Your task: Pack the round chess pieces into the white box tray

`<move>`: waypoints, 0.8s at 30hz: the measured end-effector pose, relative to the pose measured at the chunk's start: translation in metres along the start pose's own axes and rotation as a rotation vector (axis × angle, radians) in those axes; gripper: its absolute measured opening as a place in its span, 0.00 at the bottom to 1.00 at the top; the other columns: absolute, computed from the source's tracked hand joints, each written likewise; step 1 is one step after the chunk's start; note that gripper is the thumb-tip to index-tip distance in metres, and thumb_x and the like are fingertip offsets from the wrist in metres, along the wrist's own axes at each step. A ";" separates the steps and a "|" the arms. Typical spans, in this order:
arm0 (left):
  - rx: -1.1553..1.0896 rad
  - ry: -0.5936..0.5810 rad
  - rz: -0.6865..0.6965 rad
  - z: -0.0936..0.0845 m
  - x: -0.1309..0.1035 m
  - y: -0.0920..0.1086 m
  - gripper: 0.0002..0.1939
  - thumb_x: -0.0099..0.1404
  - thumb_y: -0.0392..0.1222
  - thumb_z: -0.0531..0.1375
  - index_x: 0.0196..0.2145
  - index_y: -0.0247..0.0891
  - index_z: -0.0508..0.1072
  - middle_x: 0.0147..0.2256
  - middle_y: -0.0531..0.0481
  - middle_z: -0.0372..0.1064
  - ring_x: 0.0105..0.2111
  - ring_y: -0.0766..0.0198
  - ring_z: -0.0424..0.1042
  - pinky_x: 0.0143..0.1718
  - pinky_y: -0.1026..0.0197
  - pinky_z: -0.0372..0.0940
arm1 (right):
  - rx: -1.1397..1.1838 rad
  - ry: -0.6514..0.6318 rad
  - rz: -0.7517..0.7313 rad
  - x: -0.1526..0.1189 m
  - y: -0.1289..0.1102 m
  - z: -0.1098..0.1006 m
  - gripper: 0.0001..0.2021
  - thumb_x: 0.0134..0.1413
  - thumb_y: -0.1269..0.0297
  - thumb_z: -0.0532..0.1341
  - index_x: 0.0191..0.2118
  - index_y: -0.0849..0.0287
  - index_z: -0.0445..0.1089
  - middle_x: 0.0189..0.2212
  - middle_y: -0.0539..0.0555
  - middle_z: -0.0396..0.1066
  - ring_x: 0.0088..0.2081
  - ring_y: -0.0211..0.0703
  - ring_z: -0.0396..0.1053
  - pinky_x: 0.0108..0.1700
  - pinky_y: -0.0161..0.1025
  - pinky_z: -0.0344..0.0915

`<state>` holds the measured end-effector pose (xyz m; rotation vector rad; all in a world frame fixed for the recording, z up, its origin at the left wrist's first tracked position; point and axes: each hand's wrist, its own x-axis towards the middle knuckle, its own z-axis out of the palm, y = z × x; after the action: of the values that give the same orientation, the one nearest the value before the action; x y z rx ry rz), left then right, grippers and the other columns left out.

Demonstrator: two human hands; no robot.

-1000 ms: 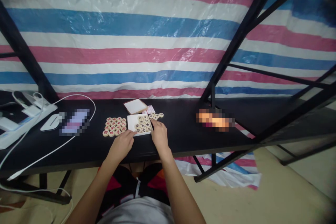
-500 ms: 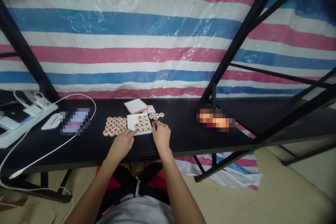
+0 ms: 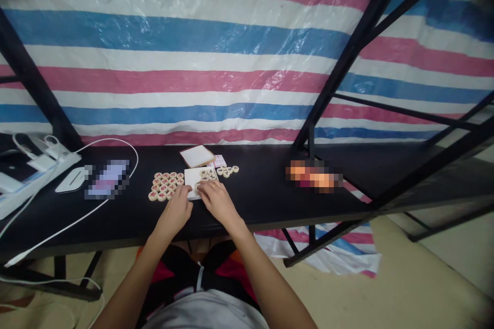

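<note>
A white box (image 3: pixel 191 177) holds several round pieces with black characters, partly hidden under my right hand (image 3: pixel 217 202). The fingers of that hand are bent down over the box; whatever they grip is hidden. At the box's near left corner is my left hand (image 3: pixel 178 212), its fingertips at the edge, and their hold is too small to make out. Rows of red-marked pieces (image 3: pixel 164 188) lie left of the box. A few black-marked pieces (image 3: pixel 227 171) sit to its right.
Behind the box lie a white lid (image 3: pixel 197 156) and a pink paper (image 3: pixel 219 161). A blurred phone-like object (image 3: pixel 108 179), a white pad (image 3: pixel 72 180) and cables are at left. A blurred orange object (image 3: pixel 314 177) lies right. Black frame bars (image 3: pixel 339 69) rise behind.
My right hand has moved left from the box's right side to over the pieces inside it. The left hand stays near the box's left front corner. The view has shifted slightly.
</note>
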<state>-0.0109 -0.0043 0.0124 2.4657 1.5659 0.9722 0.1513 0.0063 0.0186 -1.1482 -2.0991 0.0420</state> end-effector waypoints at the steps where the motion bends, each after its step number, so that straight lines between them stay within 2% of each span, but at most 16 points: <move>1: -0.007 -0.010 0.000 0.000 0.000 0.000 0.16 0.57 0.27 0.48 0.43 0.36 0.61 0.39 0.45 0.61 0.38 0.60 0.67 0.38 0.57 0.65 | 0.000 -0.004 0.003 0.001 -0.001 0.002 0.08 0.59 0.68 0.53 0.41 0.58 0.69 0.42 0.55 0.71 0.48 0.43 0.63 0.49 0.40 0.58; 5: -0.038 -0.010 -0.005 -0.001 -0.001 0.002 0.16 0.57 0.27 0.48 0.43 0.36 0.60 0.39 0.45 0.61 0.38 0.60 0.66 0.39 0.57 0.64 | -0.041 -0.038 -0.006 0.005 -0.007 0.008 0.08 0.59 0.67 0.54 0.40 0.58 0.69 0.37 0.55 0.72 0.45 0.44 0.64 0.48 0.41 0.59; 8: -0.042 -0.009 -0.006 -0.002 -0.001 0.002 0.12 0.59 0.28 0.48 0.40 0.37 0.61 0.37 0.47 0.62 0.37 0.60 0.66 0.38 0.57 0.64 | -0.094 -0.086 -0.046 0.005 -0.012 0.011 0.08 0.59 0.68 0.53 0.38 0.59 0.69 0.34 0.55 0.72 0.44 0.44 0.63 0.48 0.42 0.58; 12: -0.013 -0.036 0.021 -0.001 -0.002 0.001 0.09 0.60 0.29 0.46 0.34 0.38 0.61 0.33 0.49 0.61 0.34 0.62 0.66 0.37 0.58 0.64 | -0.089 -0.091 -0.036 0.001 -0.014 0.010 0.07 0.57 0.69 0.54 0.35 0.59 0.70 0.34 0.54 0.72 0.45 0.44 0.62 0.50 0.42 0.57; 16: 0.018 -0.038 0.052 -0.001 -0.003 0.001 0.09 0.61 0.28 0.47 0.34 0.38 0.63 0.34 0.49 0.62 0.34 0.62 0.66 0.38 0.59 0.64 | -0.034 -0.055 -0.023 0.000 -0.014 0.007 0.08 0.56 0.70 0.54 0.37 0.58 0.70 0.35 0.53 0.72 0.45 0.43 0.63 0.51 0.42 0.56; 21: 0.067 -0.053 0.037 0.000 -0.004 0.000 0.13 0.62 0.29 0.48 0.40 0.37 0.67 0.37 0.47 0.64 0.36 0.61 0.68 0.39 0.59 0.65 | -0.086 0.084 0.202 0.001 0.011 -0.005 0.16 0.54 0.76 0.50 0.43 0.58 0.70 0.45 0.54 0.70 0.48 0.43 0.62 0.50 0.41 0.58; 24: 0.075 -0.034 0.044 0.002 -0.004 -0.001 0.15 0.61 0.29 0.49 0.43 0.38 0.69 0.38 0.47 0.65 0.37 0.61 0.69 0.41 0.60 0.65 | -0.253 0.021 0.310 -0.001 0.037 -0.015 0.23 0.51 0.79 0.50 0.51 0.57 0.66 0.52 0.56 0.66 0.50 0.47 0.60 0.49 0.42 0.58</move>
<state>-0.0123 -0.0069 0.0083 2.5627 1.5725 0.8883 0.1874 0.0235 0.0156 -1.6120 -1.9287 -0.0923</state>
